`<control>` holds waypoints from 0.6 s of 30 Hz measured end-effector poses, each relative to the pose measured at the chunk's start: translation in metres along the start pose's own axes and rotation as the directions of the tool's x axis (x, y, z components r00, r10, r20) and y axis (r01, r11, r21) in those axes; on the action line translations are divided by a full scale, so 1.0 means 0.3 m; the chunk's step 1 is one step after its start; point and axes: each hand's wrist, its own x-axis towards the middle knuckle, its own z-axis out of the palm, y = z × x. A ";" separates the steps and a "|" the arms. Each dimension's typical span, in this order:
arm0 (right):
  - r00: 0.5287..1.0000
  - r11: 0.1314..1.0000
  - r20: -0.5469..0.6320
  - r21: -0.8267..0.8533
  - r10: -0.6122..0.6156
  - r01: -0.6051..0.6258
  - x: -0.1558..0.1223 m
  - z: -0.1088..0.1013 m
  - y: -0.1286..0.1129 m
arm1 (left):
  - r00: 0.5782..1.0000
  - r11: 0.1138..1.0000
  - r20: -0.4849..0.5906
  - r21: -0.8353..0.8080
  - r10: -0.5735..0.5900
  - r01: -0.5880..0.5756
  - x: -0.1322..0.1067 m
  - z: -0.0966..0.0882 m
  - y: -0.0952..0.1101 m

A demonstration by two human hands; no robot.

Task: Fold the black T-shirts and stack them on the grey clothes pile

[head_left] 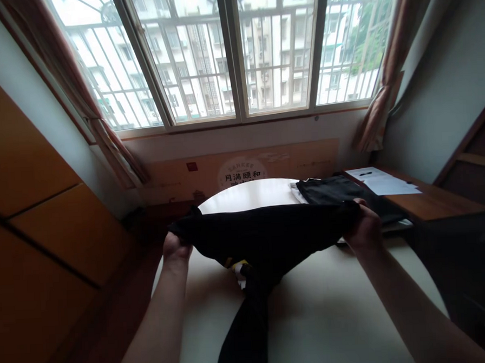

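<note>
A black garment [265,237] is stretched out just above a round white table [339,317]. My left hand [176,249] is closed on its left edge and my right hand [364,226] is closed on its right edge. A long dark strip of the garment hangs down toward me across the tabletop, and a small yellow and white patch [237,265] shows under its middle. A folded dark garment [340,192] lies on the table behind my right hand.
A wooden desk [434,201] with white papers [383,184] stands at the right. A wooden cabinet [37,230] fills the left side. A barred window [235,52] with curtains lies ahead, above a cardboard panel [242,170]. Dark fabric [470,267] sits at the right edge.
</note>
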 end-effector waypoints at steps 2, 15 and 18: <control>0.995 0.990 -0.091 -0.139 -0.041 0.028 -0.002 0.000 0.031 | 0.992 0.991 -0.071 0.084 -0.103 0.109 0.002 -0.012 -0.021; 0.905 0.625 0.409 -0.738 0.117 0.253 -0.095 0.038 0.052 | 0.999 0.964 -0.037 0.265 -0.004 0.013 -0.032 -0.008 -0.061; 0.704 0.533 0.502 -0.821 0.503 0.205 -0.131 0.044 0.048 | 0.998 0.966 0.039 0.258 -0.039 0.028 -0.067 -0.001 -0.027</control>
